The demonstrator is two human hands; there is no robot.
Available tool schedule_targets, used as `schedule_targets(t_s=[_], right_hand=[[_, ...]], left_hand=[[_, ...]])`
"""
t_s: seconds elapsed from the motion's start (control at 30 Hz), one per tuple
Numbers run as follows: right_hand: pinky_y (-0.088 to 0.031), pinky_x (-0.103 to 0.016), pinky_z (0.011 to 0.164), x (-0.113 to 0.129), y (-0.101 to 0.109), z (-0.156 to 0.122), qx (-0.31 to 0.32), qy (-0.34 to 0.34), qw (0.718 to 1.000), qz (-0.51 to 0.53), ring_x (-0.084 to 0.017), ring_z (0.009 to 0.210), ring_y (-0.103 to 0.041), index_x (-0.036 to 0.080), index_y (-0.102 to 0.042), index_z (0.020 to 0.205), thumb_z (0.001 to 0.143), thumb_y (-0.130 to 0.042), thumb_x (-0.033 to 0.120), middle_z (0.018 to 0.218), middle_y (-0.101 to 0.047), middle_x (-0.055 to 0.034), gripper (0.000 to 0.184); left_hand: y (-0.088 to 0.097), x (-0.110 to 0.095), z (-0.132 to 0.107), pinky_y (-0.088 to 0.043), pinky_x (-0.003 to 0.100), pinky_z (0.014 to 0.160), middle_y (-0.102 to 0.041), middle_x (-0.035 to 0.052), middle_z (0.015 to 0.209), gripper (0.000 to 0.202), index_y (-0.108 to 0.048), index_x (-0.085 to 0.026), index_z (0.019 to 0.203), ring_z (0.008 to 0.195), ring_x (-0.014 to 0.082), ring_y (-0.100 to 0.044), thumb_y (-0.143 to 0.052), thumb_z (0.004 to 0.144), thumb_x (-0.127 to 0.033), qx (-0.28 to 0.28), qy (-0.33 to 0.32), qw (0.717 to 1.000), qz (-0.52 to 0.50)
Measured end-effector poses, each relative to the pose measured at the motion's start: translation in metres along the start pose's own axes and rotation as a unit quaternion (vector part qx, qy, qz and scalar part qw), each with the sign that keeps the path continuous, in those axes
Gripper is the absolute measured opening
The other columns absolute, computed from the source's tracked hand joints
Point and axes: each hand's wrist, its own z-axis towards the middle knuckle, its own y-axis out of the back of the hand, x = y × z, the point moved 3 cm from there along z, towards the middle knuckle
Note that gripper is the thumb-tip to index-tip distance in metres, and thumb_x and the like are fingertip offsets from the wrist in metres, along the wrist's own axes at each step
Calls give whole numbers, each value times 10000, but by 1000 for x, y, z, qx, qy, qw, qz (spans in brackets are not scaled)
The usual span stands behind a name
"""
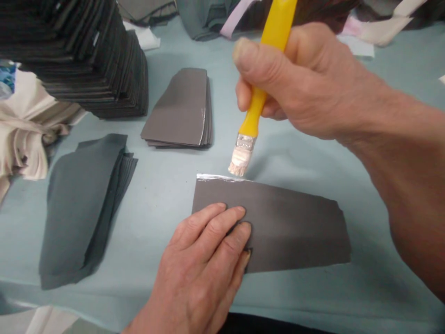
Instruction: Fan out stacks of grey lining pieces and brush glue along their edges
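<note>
My right hand [281, 79] grips a yellow-handled paintbrush [256, 111], its bristles pointing down and coated in something white. The bristle tip is at or just above the upper edge of a dark grey cut piece [292, 222]; whether it touches, I cannot tell. A wet white streak [215, 177] runs along the left part of that edge. Flat on the left end of the piece lies my left hand [208, 264], fingers stretched out, pressing it to the table.
A short stack of similar grey pieces [179, 106] sits beyond the work. Dark green fabric pieces [81, 208] lie at left, behind them a tall black stack [104, 60]. Beige cloth strips [24, 125] are heaped far left. Pale blue-green covering [156, 195] spreads beneath.
</note>
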Motion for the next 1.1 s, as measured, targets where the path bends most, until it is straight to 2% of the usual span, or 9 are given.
schedule_targets(t_s=[0.13, 0.23, 0.3, 0.43, 0.67, 1.1], right_hand=[[-287, -130, 473, 14, -18, 3, -28, 37, 998, 49, 17, 462, -381, 105, -603, 650, 1165, -460, 202, 478, -412, 79, 543], [-279, -91, 459, 12, -29, 6, 2, 26, 995, 97, 32, 447, -354, 96, -584, 666, 1168, -346, 125, 466, -388, 101, 556], [-254, -84, 443, 8, -31, 6, 37, 17, 993, 108, 34, 452, -331, 100, -580, 685, 1164, -372, 147, 476, -361, 109, 525], [-254, -63, 448, -2, -26, 4, 78, 13, 992, 93, 46, 478, -357, 97, -615, 723, 1144, -498, 231, 518, -391, 109, 457], [-250, -61, 446, -12, -19, 5, 88, 0, 994, 66, 54, 461, -351, 91, -612, 716, 1158, -472, 251, 512, -401, 107, 490], [-275, -65, 457, -14, -10, 2, 96, -14, 995, 25, 48, 466, -375, 94, -613, 729, 1145, -469, 316, 537, -435, 98, 493]], left_hand=[[-3, 0, 0, -517, 356, 1166, -758, 11, 1424, 230, -695, -190, 1296, 1366, 206, -645, -564, 1108, -208, -6, -1, 1000, 2], [-4, 0, -1, -533, 365, 1143, -765, 13, 1407, 220, -694, -191, 1284, 1351, 212, -654, -565, 1110, -228, -22, 1, 1000, -4], [-4, 0, -1, -539, 372, 1138, -763, 15, 1411, 223, -691, -189, 1286, 1357, 215, -652, -561, 1113, -240, -23, 1, 1000, -8], [-5, 0, -2, -551, 372, 1123, -768, 5, 1403, 220, -696, -194, 1279, 1345, 208, -663, -555, 1115, -236, -21, 3, 1000, -10], [-4, 0, -1, -547, 362, 1137, -767, 6, 1404, 225, -706, -196, 1279, 1353, 206, -659, -559, 1113, -230, -19, 8, 1000, -11], [-1, -2, 3, -516, 357, 1171, -771, 23, 1390, 230, -693, -176, 1290, 1357, 207, -649, -543, 1117, -201, -9, -5, 1000, -4]])
